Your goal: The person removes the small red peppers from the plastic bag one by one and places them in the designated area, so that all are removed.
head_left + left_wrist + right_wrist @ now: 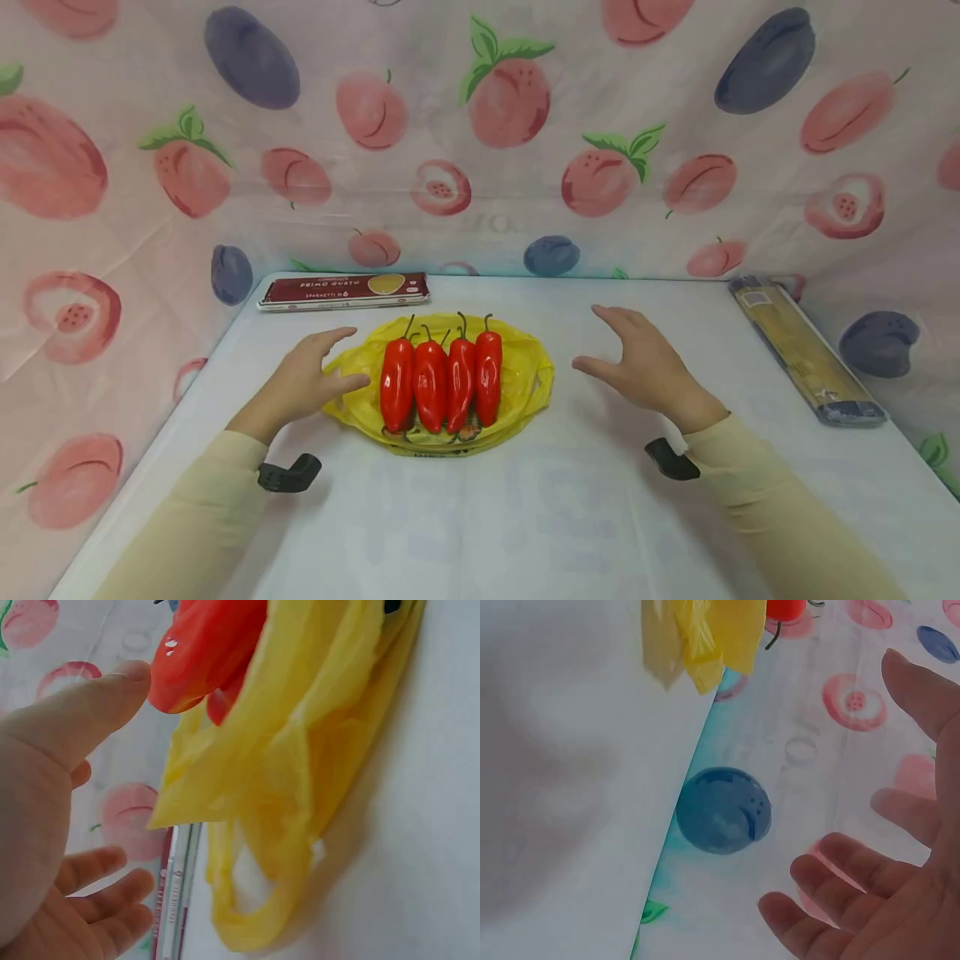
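Worktop [555,525] with a yellow bag [522,362], a left hand [303,379] and a right hand [648,367] to either side of it, and four red peppers [431,387] on top.
The yellow bag lies flattened, with a loop showing on the side near the left hand. At its left, the left hand's fingers stand wide from the thumb, slightly bent and gripping nothing; the thumb tip is near the leftmost pepper, and I cannot tell whether it touches the bag. Right of the bag and apart from it, the right hand's fingers are spread wide and also hold nothing. Farther right of the bag lies a clear pack [806,354] with pale yellow strands inside; behind the bag, to the left, is a dark red spaghetti pack [345,289]. The peppers lie side by side on the bag, stems toward its far edge.
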`<state>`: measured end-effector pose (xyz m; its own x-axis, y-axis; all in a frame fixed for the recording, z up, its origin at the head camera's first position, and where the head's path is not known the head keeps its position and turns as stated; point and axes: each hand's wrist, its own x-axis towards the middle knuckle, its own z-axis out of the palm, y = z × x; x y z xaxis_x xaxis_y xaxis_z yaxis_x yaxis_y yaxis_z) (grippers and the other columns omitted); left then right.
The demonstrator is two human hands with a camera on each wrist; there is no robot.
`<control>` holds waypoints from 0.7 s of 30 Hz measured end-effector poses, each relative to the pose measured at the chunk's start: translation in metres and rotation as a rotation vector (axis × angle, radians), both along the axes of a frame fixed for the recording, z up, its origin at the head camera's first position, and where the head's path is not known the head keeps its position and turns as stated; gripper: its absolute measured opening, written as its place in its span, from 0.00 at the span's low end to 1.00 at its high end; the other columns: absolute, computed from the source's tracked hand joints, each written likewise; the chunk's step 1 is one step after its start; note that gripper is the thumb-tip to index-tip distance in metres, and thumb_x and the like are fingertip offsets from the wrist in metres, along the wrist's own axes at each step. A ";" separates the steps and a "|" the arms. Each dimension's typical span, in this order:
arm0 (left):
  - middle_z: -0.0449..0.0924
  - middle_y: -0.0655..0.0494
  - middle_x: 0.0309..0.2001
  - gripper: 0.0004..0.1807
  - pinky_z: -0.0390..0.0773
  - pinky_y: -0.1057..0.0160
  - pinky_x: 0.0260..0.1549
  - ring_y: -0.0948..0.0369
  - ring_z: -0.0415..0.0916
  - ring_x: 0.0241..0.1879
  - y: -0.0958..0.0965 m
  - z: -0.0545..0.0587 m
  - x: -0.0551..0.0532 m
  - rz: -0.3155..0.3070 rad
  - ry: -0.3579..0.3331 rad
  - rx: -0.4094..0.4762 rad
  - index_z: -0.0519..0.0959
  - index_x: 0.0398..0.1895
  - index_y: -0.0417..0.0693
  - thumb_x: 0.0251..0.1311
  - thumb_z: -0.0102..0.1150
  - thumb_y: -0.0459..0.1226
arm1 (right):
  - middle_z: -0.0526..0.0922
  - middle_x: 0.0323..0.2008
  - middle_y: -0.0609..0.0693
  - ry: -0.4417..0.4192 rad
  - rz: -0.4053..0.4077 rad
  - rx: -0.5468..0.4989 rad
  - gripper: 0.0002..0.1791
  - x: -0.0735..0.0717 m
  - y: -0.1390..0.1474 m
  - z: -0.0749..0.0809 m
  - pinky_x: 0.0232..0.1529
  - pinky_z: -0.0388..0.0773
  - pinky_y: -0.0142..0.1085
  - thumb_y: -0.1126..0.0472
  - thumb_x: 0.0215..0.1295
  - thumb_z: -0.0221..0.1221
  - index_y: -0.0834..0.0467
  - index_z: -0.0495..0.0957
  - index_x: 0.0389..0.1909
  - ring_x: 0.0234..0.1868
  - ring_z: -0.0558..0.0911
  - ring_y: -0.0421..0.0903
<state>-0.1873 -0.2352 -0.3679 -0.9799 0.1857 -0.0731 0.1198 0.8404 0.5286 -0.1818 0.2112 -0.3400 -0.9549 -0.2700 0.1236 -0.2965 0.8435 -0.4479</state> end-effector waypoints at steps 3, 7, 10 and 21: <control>0.61 0.35 0.71 0.46 0.70 0.31 0.56 0.36 0.61 0.67 0.000 -0.006 0.002 0.031 -0.057 0.048 0.61 0.76 0.48 0.59 0.67 0.56 | 0.65 0.70 0.65 -0.008 0.028 -0.033 0.45 0.000 -0.006 -0.003 0.68 0.60 0.62 0.45 0.63 0.67 0.63 0.62 0.74 0.70 0.62 0.64; 0.60 0.36 0.72 0.47 0.72 0.35 0.57 0.37 0.62 0.67 0.000 -0.012 0.003 0.058 -0.127 0.120 0.59 0.77 0.51 0.59 0.66 0.57 | 0.66 0.71 0.62 -0.058 0.049 -0.064 0.45 0.000 -0.015 -0.005 0.67 0.62 0.61 0.47 0.62 0.68 0.61 0.62 0.74 0.70 0.64 0.63; 0.59 0.36 0.73 0.46 0.73 0.39 0.58 0.37 0.63 0.67 -0.002 -0.017 0.003 0.057 -0.166 0.188 0.58 0.77 0.51 0.60 0.66 0.56 | 0.66 0.71 0.62 -0.098 0.050 -0.087 0.45 0.000 -0.024 -0.006 0.63 0.69 0.61 0.48 0.61 0.69 0.60 0.62 0.75 0.67 0.68 0.63; 0.55 0.39 0.75 0.44 0.69 0.41 0.62 0.38 0.58 0.70 -0.010 -0.038 0.001 0.069 -0.274 0.391 0.58 0.78 0.54 0.62 0.66 0.53 | 0.69 0.68 0.61 -0.173 0.093 -0.131 0.45 0.001 -0.054 -0.012 0.53 0.80 0.55 0.50 0.60 0.70 0.57 0.62 0.75 0.62 0.73 0.62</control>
